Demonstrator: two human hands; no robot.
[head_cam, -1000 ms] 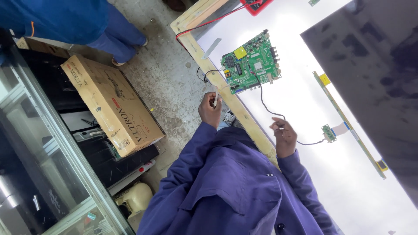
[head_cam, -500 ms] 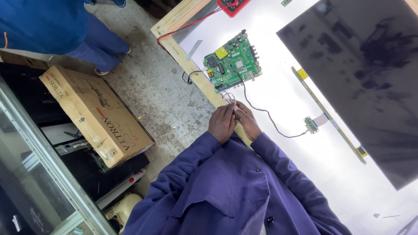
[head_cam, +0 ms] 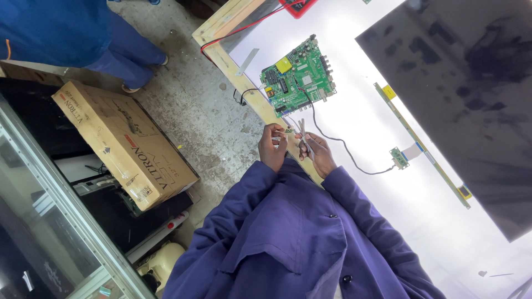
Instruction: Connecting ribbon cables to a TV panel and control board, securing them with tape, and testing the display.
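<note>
My left hand (head_cam: 272, 147) pinches a small connector with thin wires (head_cam: 286, 130) just above the wooden table edge (head_cam: 242, 83). Beside it, my right hand (head_cam: 317, 156) holds a slim metal tool like tweezers (head_cam: 302, 133), tips pointing at the connector. The hands are almost touching. Just beyond them a green circuit board (head_cam: 299, 75) lies on the bright white lit panel (head_cam: 360, 116). A black cable (head_cam: 346, 152) runs from that board to a small green board (head_cam: 398, 158).
A long thin strip board (head_cam: 421, 147) lies along a dark screen sheet (head_cam: 460, 94). A red meter (head_cam: 299, 6) with a red lead sits at the far edge. A cardboard box (head_cam: 124, 144) and another person in blue (head_cam: 55, 33) are on the floor side, with a glass cabinet (head_cam: 50, 232) at left.
My hands, apart a second ago on the table edge and the cable, came together. They now hold the small connector and the metal tool between them.
</note>
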